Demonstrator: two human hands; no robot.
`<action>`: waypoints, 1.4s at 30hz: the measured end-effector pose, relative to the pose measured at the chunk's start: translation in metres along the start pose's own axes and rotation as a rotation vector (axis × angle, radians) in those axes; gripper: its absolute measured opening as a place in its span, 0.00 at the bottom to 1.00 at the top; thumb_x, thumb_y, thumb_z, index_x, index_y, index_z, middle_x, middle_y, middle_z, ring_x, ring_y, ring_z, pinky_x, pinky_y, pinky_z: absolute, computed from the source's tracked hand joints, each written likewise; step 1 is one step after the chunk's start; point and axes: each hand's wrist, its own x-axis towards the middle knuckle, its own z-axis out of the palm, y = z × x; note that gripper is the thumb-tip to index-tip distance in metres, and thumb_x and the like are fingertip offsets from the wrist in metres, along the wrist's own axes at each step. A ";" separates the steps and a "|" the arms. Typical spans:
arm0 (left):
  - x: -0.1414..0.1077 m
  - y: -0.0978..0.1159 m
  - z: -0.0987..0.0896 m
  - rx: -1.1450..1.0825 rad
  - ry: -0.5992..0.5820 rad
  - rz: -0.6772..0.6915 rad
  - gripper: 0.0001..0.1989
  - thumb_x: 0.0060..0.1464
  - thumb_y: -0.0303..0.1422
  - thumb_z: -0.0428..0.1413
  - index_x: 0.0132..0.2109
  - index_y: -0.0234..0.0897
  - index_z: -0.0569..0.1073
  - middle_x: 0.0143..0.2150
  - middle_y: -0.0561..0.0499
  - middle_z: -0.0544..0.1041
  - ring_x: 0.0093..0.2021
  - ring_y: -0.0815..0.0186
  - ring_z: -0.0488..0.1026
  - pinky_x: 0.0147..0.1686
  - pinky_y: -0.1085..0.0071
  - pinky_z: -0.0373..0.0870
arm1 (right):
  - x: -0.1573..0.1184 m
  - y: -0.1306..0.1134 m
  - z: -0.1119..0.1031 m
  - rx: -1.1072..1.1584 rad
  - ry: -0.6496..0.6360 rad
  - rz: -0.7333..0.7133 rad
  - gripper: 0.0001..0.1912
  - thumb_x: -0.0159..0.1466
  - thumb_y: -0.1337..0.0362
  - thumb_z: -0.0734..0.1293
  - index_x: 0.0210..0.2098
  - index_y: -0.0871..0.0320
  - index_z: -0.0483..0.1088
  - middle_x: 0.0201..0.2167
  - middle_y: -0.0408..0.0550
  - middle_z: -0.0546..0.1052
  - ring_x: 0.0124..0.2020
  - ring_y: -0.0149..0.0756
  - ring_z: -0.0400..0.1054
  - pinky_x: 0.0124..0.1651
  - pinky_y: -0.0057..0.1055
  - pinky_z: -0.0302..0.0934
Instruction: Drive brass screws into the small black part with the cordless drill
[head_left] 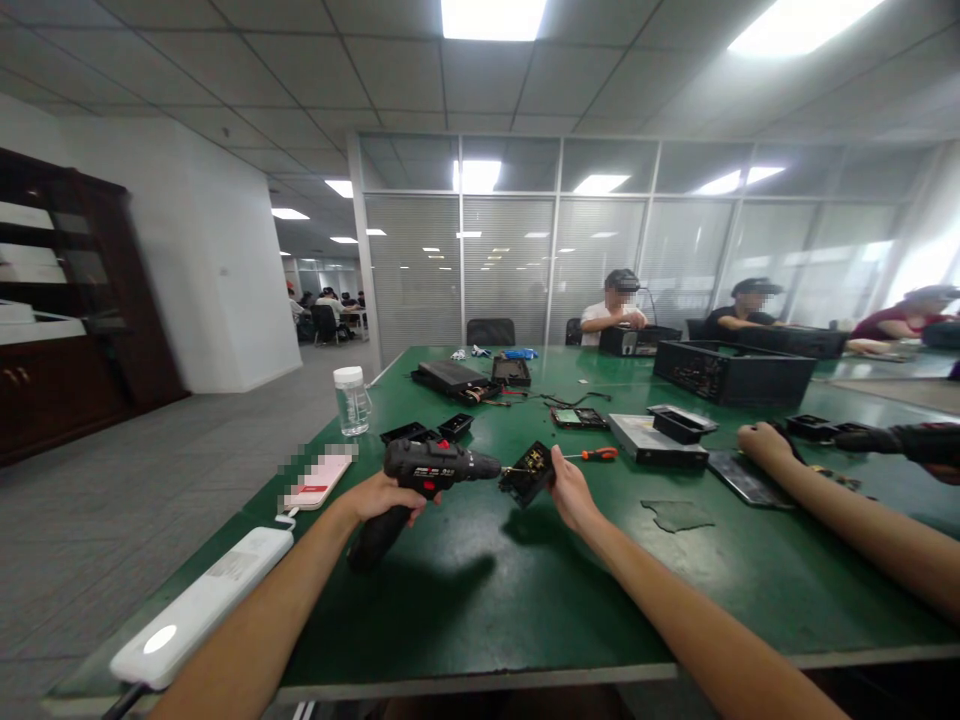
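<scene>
My left hand (391, 497) is wrapped round the grip of a black cordless drill (431, 465), which points to the right. The drill's bit reaches to a small black box-like part (529, 473) with gold-coloured metal pieces inside. That part is held up off the table, tilted, by my right hand (572, 490), whose fingers grip its right edge. Just behind my right hand lies a screwdriver (600, 454) with an orange and black handle. Small black trays (455, 427) sit behind the drill.
Around lie a white power strip (206, 600), a pink phone (321, 482), a clear bottle (352, 402), a metal drive (660, 440), a circuit board (577, 417) and a black computer case (731, 372). At right, a co-worker's hand (765, 445) and another drill (900, 440) come close. Others sit across.
</scene>
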 end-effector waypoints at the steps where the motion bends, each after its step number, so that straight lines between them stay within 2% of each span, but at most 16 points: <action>1: 0.001 0.000 0.001 0.006 -0.005 0.002 0.13 0.42 0.28 0.51 0.38 0.28 0.67 0.25 0.50 0.68 0.22 0.69 0.64 0.25 0.71 0.63 | 0.000 0.004 0.001 0.000 0.029 -0.004 0.19 0.48 0.48 0.61 0.25 0.59 0.65 0.24 0.45 0.70 0.27 0.32 0.64 0.29 0.27 0.58; 3: 0.002 0.001 0.004 0.014 -0.013 0.014 0.13 0.41 0.28 0.52 0.38 0.28 0.67 0.27 0.49 0.69 0.23 0.70 0.64 0.25 0.72 0.63 | 0.001 0.012 0.006 0.029 0.085 -0.033 0.21 0.48 0.46 0.59 0.27 0.59 0.64 0.24 0.44 0.70 0.25 0.32 0.64 0.27 0.28 0.59; 7: 0.003 0.006 0.008 -0.001 -0.036 0.041 0.13 0.41 0.28 0.52 0.38 0.28 0.67 0.29 0.49 0.69 0.23 0.70 0.64 0.25 0.72 0.62 | 0.001 0.014 0.017 0.130 0.188 0.021 0.25 0.47 0.41 0.56 0.32 0.56 0.62 0.24 0.42 0.70 0.24 0.33 0.65 0.26 0.30 0.59; 13: 0.002 0.009 0.007 0.022 -0.022 0.042 0.12 0.42 0.27 0.52 0.38 0.29 0.67 0.28 0.50 0.69 0.23 0.70 0.64 0.25 0.73 0.62 | 0.004 -0.003 0.027 0.158 0.069 0.146 0.32 0.48 0.38 0.49 0.34 0.58 0.63 0.23 0.47 0.70 0.24 0.36 0.66 0.25 0.33 0.60; 18: 0.002 0.008 0.005 0.042 0.006 0.017 0.12 0.41 0.27 0.51 0.37 0.30 0.67 0.29 0.51 0.69 0.23 0.71 0.64 0.25 0.73 0.62 | 0.011 0.000 0.028 0.073 0.182 0.083 0.28 0.49 0.40 0.51 0.32 0.56 0.62 0.23 0.43 0.70 0.24 0.34 0.65 0.25 0.32 0.60; 23: 0.003 0.008 0.005 0.036 -0.018 -0.018 0.14 0.40 0.26 0.50 0.39 0.31 0.67 0.26 0.52 0.68 0.23 0.70 0.64 0.25 0.73 0.62 | 0.015 0.008 0.023 0.045 0.204 0.026 0.27 0.48 0.40 0.53 0.32 0.56 0.63 0.23 0.42 0.69 0.24 0.33 0.65 0.25 0.30 0.60; 27: 0.003 0.007 0.005 0.004 -0.029 -0.017 0.16 0.40 0.25 0.50 0.40 0.32 0.67 0.33 0.50 0.69 0.24 0.71 0.64 0.24 0.73 0.62 | 0.016 0.012 0.018 -0.007 0.260 -0.066 0.28 0.48 0.41 0.54 0.33 0.57 0.64 0.25 0.41 0.70 0.27 0.32 0.64 0.29 0.28 0.59; 32: 0.002 0.001 0.004 -0.032 -0.054 0.022 0.15 0.39 0.26 0.51 0.40 0.30 0.67 0.33 0.48 0.69 0.24 0.71 0.63 0.25 0.73 0.62 | 0.015 0.012 0.014 -0.087 0.222 -0.149 0.27 0.49 0.42 0.53 0.33 0.57 0.66 0.26 0.42 0.69 0.28 0.32 0.64 0.31 0.27 0.59; 37: 0.002 -0.003 0.002 -0.069 -0.077 0.031 0.14 0.40 0.27 0.52 0.39 0.29 0.67 0.33 0.48 0.68 0.24 0.72 0.63 0.25 0.73 0.61 | 0.011 0.010 0.014 -0.096 0.213 -0.166 0.27 0.50 0.43 0.53 0.35 0.57 0.66 0.28 0.42 0.70 0.30 0.32 0.64 0.32 0.27 0.58; 42: 0.000 0.000 0.002 -0.102 -0.060 -0.002 0.16 0.39 0.28 0.53 0.39 0.29 0.67 0.32 0.47 0.69 0.24 0.71 0.64 0.25 0.72 0.62 | 0.008 0.006 0.018 -0.008 0.239 -0.108 0.29 0.50 0.42 0.52 0.36 0.57 0.65 0.26 0.42 0.70 0.28 0.33 0.65 0.30 0.28 0.59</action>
